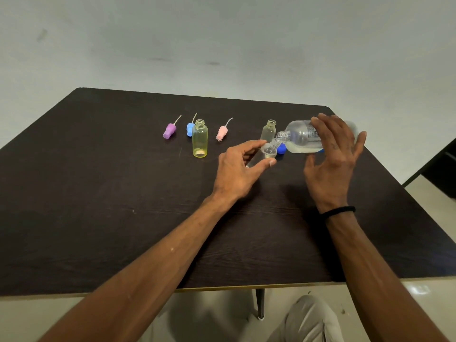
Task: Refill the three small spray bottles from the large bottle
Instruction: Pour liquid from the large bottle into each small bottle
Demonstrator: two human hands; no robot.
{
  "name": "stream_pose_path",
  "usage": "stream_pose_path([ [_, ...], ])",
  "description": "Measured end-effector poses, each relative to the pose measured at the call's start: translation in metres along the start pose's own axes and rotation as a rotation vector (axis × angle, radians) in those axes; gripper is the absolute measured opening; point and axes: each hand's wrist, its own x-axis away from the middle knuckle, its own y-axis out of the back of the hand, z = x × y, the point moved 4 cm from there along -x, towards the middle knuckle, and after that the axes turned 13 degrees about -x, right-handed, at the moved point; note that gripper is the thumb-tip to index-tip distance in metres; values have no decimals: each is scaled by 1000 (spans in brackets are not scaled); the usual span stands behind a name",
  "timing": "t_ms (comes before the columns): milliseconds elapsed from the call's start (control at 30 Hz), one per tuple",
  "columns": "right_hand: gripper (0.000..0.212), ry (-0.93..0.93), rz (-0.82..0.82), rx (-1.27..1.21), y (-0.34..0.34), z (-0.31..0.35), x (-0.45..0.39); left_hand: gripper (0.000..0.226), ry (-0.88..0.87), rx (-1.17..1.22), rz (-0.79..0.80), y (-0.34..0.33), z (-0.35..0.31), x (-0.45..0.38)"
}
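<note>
Biggest risk rn: spill. Your right hand (333,154) has the large bottle (303,138) tipped nearly flat, fingers wrapped over the top w/ thumb underneath, and its open neck sits just above the little clear funnel (269,151), which looks seated in the mouth of the small clear bottle (254,157) your left hand (243,164) is pinching btwn thumb and fingertips. That funnel mouth is narrow vs. the big neck, so if you tip any further or too fast, liquid will prob overshoot the rim and run onto the table (98,193). The small bottle is leaning, not upright, so it could also overflow early or the funnel could pop off. Your left grip looks light; a nudge from the big neck could knock it loose. Also watch the second clear small bottle (269,130) standing open right behind the pour, easy to clip w/ the big bottle. The blue cap (281,150) lies just beside the funnel, under the neck. As for looks: large bottle is clear plastic w/ a printed label, roughly a third full of clear liquid pooled along its lower side. Yellow small bottle (200,141) stands upright, open, mid-table, apparently empty or nearly. Three spray tops lie at the far side: purple (169,130), blue (190,129) partly behind the yellow bottle, pink (221,133). Can't tell how much liquid is in the held bottle.
</note>
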Motion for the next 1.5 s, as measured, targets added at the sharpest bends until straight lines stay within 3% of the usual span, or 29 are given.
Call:
stream_pose_path([
  [533, 82, -21, 11, -25, -2, -1, 3, 50, 12, -11, -8, 1, -2, 0],
  [1067, 77, -146, -28, -107, -7, -8, 10, 44, 2, 79, -158, 9, -2, -3],
  [1500, 80, -226, 4, -182, -11, -13, 11, 42, 118, 66, -213, 4, 23, -28],
])
